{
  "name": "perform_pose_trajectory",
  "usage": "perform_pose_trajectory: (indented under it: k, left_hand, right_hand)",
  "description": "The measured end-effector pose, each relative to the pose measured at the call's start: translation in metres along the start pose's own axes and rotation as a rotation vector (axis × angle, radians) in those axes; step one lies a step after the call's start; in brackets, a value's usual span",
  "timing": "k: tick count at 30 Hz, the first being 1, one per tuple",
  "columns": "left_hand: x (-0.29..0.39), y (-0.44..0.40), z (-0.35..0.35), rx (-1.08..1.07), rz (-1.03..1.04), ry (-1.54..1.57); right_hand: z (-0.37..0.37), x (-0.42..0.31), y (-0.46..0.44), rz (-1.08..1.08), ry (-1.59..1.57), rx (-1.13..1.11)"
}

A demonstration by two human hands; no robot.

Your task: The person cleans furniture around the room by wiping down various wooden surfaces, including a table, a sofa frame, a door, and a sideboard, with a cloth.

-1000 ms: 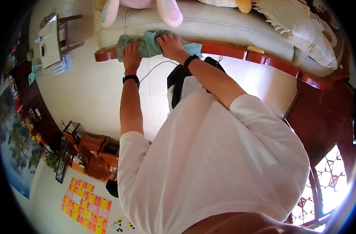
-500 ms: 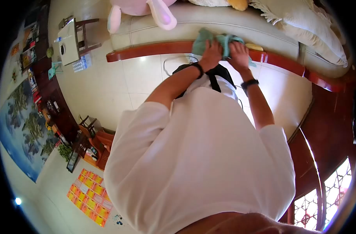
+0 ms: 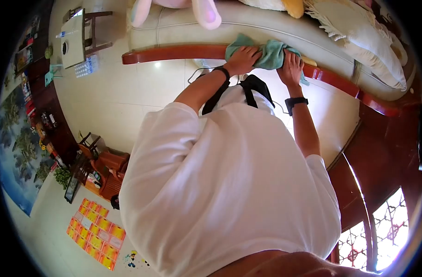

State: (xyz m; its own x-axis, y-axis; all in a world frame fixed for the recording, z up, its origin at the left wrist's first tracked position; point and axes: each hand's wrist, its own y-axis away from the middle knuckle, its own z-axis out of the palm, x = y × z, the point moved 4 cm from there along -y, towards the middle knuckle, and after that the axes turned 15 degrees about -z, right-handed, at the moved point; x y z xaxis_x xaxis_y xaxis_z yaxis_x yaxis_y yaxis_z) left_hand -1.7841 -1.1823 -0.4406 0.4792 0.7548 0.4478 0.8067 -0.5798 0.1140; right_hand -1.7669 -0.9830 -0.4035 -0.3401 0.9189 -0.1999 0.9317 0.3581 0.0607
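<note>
A green cloth (image 3: pixel 270 55) lies bunched over the reddish-brown wooden front rail (image 3: pixel 176 54) of a sofa, and a corner of it hangs below the rail on the right. My left hand (image 3: pixel 243 60) holds the cloth's left part, its fingers curled into the fabric. On the right part, my right hand (image 3: pixel 291 68) grips the cloth with its fingers bent over it. The bunched middle of the cloth shows between my two hands. Just right of my right hand, a pale yellow object (image 3: pixel 309 60) sits on the rail, partly covered.
Behind the rail runs the sofa's pale seat (image 3: pixel 188 33), with a pink plush toy (image 3: pixel 206 13) and a fringed cushion (image 3: pixel 365 51) on it. A table (image 3: pixel 73 46) stands at far left, near a wooden chair (image 3: pixel 110 161). Dark wooden doors (image 3: pixel 358 184) are at right.
My hands have moved farther apart, the left to the left and the right to the right. More of the cloth's bunched middle shows between them. The view has shifted slightly.
</note>
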Motion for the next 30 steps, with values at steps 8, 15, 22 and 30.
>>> perform_pose_trajectory:
  k: [8,15,22,30]
  left_hand:
    - [-0.121,0.086,-0.053,0.08,0.079,-0.226]
    - [-0.265,0.183,-0.135,0.033,-0.148,-0.105]
    - [-0.415,0.263,-0.176,-0.016,-0.548,-0.062]
    - [-0.4,0.267,-0.164,0.074,-0.861,-0.205]
  right_hand:
    - [0.024,-0.118,-0.064,-0.149,0.014,-0.121]
    - [0.056,-0.243,-0.136,-0.282,-0.119,-0.214]
    - [0.064,-0.355,-0.207,-0.573,-0.379,-0.144]
    - [0.083,-0.377,-0.243,-0.369,-0.694,-0.26]
